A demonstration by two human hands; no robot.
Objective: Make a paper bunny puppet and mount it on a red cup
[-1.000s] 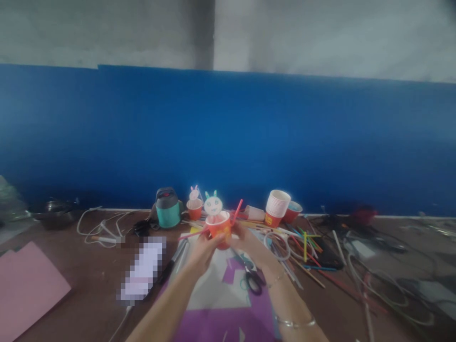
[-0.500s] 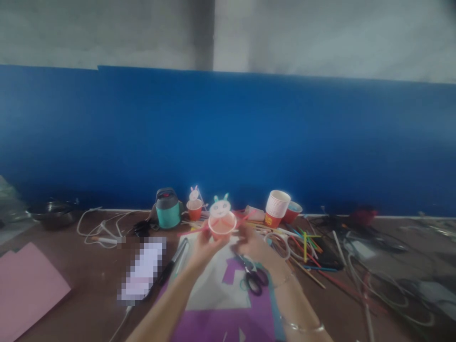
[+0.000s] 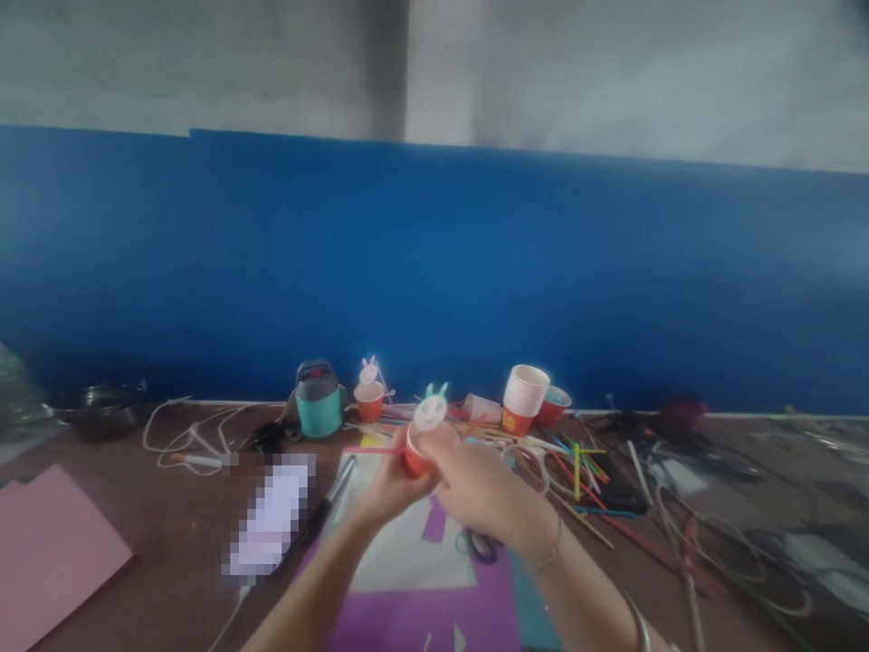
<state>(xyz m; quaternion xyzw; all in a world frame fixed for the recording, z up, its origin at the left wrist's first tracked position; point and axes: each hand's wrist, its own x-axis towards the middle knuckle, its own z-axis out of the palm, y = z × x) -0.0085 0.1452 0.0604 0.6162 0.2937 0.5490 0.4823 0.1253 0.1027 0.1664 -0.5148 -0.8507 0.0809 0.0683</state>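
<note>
My left hand (image 3: 397, 484) is wrapped round the side of a red paper cup (image 3: 415, 460). At the cup's far rim stands a white paper face (image 3: 430, 412) with drawn features and two green ears. My right hand (image 3: 468, 471) is closed on the cup's right side, its fingers over the rim and covering much of the mouth. A pink strip (image 3: 367, 450) sticks out to the left of the cup. Below the hands lie a white sheet (image 3: 407, 561), purple paper (image 3: 421, 620) and scissors (image 3: 481, 546), partly hidden by my right arm.
Behind stand a similar cup with a bunny face (image 3: 370, 403), a teal container (image 3: 320, 409) and stacked paper cups (image 3: 524, 398). Coloured sticks (image 3: 580, 471) and cables (image 3: 740, 543) lie right. A phone (image 3: 272, 516), pen (image 3: 339, 480) and pink paper (image 3: 54, 552) lie left.
My right hand has moved up and left from beside the cup onto its rim, over the mouth. The cup and its face have turned and shifted slightly right and down.
</note>
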